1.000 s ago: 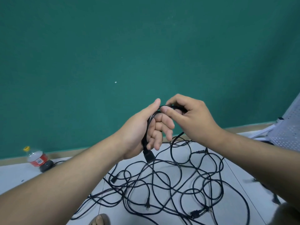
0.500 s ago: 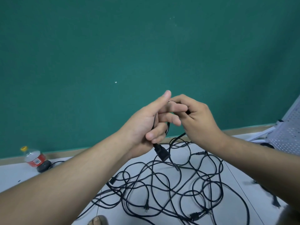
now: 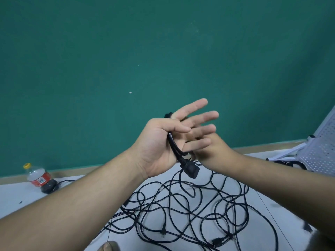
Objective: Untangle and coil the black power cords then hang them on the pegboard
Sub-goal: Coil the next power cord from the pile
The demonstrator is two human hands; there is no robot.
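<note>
Change: fingers of the left hand (image 3: 159, 149), curled before, now spread straight.
Left grip: thumb pins the cord (image 3: 173, 147) against the palm; connector (image 3: 190, 170) hangs just below.
Right side: right hand (image 3: 213, 154) behind the left fingers, grip hidden.
Loose cords: tangle (image 3: 190, 205) on the near floor (image 3: 21, 200).

Left hand (image 3: 155, 147): holding raised, palm facing the camera, fingers stretching straight, thumb pinning black cord (image 3: 188, 168) to palm. Right hand (image 3: 212, 154): tucking behind left fingers, fingertips hidden.
</note>
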